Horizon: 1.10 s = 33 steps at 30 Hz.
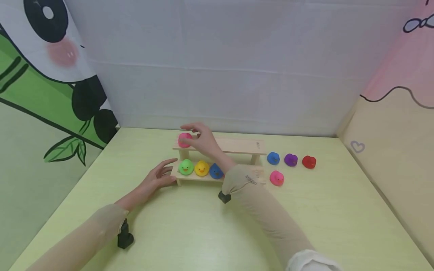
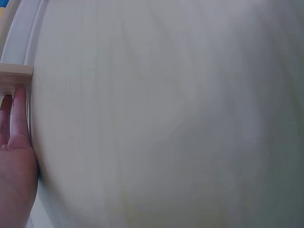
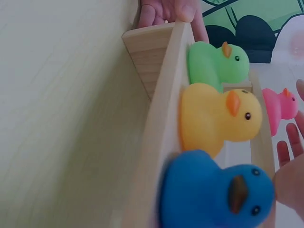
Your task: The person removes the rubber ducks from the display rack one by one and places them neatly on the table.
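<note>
Right sleeve (image 1: 271, 214): beige fabric, dark print near cuff, too small to read. Left hand (image 1: 156, 178): fingers extended, touching left end of two-tier wooden stand (image 1: 234, 143), thumb at front corner. Lower tier (image 1: 200, 178): smooth, rounded toys in a row, green duck (image 1: 186, 167), yellow duck (image 1: 202, 168), blue duck (image 1: 215, 171). On tabletop (image 1: 186, 226), right of stand: loose pink duck (image 1: 277, 178); farther back, second blue duck (image 1: 273, 158), purple duck (image 1: 291, 160), red duck (image 1: 309, 162). Upper tier (image 1: 242, 145): flat plank, illegible dark mark at right; upper pink duck (image 1: 184, 136) at left end. Right hand (image 1: 205, 142) around it, fingers loosely spread, contact unclear. Behind: creased white cloth (image 1: 220, 94).
</note>
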Available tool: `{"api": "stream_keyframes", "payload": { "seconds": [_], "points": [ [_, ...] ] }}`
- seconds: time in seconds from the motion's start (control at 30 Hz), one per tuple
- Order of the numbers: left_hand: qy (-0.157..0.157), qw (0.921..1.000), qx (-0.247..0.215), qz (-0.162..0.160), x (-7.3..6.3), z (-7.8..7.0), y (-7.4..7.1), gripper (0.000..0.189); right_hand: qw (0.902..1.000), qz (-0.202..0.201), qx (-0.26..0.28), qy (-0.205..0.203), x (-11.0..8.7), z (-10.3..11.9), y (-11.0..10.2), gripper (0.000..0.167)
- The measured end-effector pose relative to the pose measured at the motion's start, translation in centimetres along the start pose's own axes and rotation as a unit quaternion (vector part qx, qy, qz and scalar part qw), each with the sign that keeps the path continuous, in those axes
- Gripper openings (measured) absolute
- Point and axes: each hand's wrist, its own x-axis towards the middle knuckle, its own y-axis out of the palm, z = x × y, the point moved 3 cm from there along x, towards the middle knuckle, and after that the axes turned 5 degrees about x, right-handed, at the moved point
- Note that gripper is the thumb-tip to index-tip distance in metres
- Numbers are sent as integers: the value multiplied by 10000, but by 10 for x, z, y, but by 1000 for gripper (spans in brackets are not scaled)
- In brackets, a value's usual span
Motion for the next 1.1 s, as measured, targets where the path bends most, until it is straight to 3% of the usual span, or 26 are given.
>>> {"api": "stream_keyframes", "payload": {
  "seconds": [0.23,0.63,0.83,1.1],
  "points": [
    [-78,10000,3,-9,3,4,-2,65,9997,-23,90,228,-1,-10,6,39],
    [-44,10000,49,34,0,1,-1,66,9997,-6,-2,264,-5,-9,7,37],
    [-173,9998,124,-9,2,5,-1,65,9994,9,48,347,-7,-10,6,39],
    [-28,10000,7,34,4,5,-1,67,9992,14,77,395,-8,-9,3,39]
  ]
}}
